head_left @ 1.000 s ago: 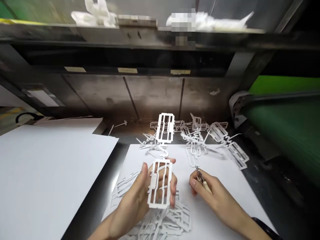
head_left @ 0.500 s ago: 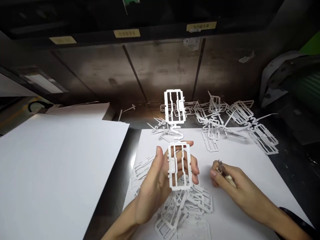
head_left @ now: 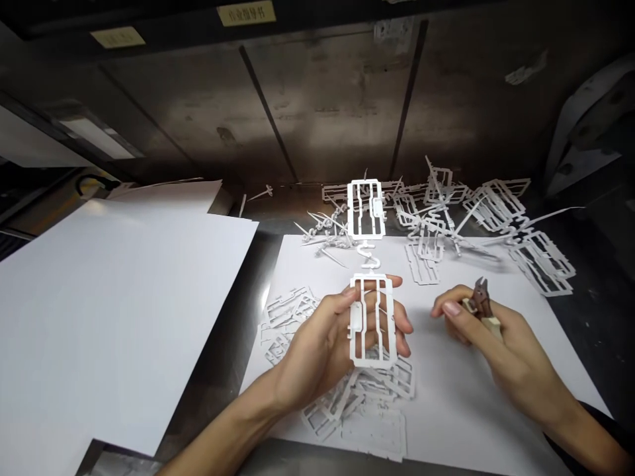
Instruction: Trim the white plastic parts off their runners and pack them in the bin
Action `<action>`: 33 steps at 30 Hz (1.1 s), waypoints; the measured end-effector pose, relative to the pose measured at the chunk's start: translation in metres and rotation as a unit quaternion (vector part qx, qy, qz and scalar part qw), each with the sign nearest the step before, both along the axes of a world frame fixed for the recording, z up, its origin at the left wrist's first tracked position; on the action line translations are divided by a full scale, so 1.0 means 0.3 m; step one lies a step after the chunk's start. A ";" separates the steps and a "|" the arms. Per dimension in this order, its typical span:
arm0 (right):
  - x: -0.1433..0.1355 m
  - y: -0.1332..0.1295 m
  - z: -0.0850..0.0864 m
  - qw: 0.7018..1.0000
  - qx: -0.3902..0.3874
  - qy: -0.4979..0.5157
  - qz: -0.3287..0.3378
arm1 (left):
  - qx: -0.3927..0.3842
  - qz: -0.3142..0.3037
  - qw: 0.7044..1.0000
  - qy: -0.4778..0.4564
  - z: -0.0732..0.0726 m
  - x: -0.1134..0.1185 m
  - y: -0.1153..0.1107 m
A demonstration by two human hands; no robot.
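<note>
My left hand holds a white plastic part, thumb on the edge of its lower frame and fingers behind. The part is two slotted rectangular frames joined by an S-shaped runner, held upright over the paper. In my right hand lies a pair of side cutters, jaws pointing up and away, handles partly hidden in the palm; they are apart from the part. Below my left hand lies a pile of loose white frames, with more frames to its left.
White paper covers the dark bench. Cut-off sprue pieces lie behind my left hand. Uncut joined frames are heaped at the back right. A stack of white sheets stands at left. A metal panel closes the back.
The view has shifted downward. My left thumb has come down onto the frame's edge. My right hand has moved right and turned, so the cutters' jaws now show clearly.
</note>
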State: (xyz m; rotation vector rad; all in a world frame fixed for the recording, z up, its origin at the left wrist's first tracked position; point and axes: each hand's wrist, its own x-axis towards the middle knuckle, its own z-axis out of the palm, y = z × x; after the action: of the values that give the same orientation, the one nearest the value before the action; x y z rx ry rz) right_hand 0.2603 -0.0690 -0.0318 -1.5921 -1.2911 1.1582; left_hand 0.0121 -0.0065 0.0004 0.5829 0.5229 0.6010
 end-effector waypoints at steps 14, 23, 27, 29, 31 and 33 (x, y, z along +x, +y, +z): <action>-0.013 -0.008 0.041 0.998 0.023 0.039 0.038 | 0.048 -0.031 0.997 0.052 -0.034 0.030 -0.026; -0.030 -0.016 0.041 0.992 0.044 0.076 0.094 | 0.080 -0.059 0.984 0.146 -0.008 0.008 -0.015; -0.015 -0.007 0.014 0.994 0.065 0.076 -0.034 | 0.085 -0.145 0.965 0.201 0.040 -0.009 -0.007; -0.009 -0.004 0.004 0.991 0.101 0.068 -0.063 | 0.092 -0.160 0.962 0.202 0.040 -0.011 -0.015; -0.009 -0.005 0.003 0.986 0.144 0.043 -0.075 | 0.108 -0.163 0.959 0.206 0.024 -0.008 -0.025; -0.014 -0.007 0.008 0.982 0.168 0.021 -0.080 | 0.126 -0.168 0.954 0.213 0.006 -0.005 -0.031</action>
State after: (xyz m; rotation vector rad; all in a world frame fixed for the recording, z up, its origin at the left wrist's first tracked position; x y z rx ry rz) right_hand 0.2560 -0.0712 -0.0293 -1.3853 -1.2326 0.8199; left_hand 0.0107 -0.0158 0.0021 1.0323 0.7365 0.2122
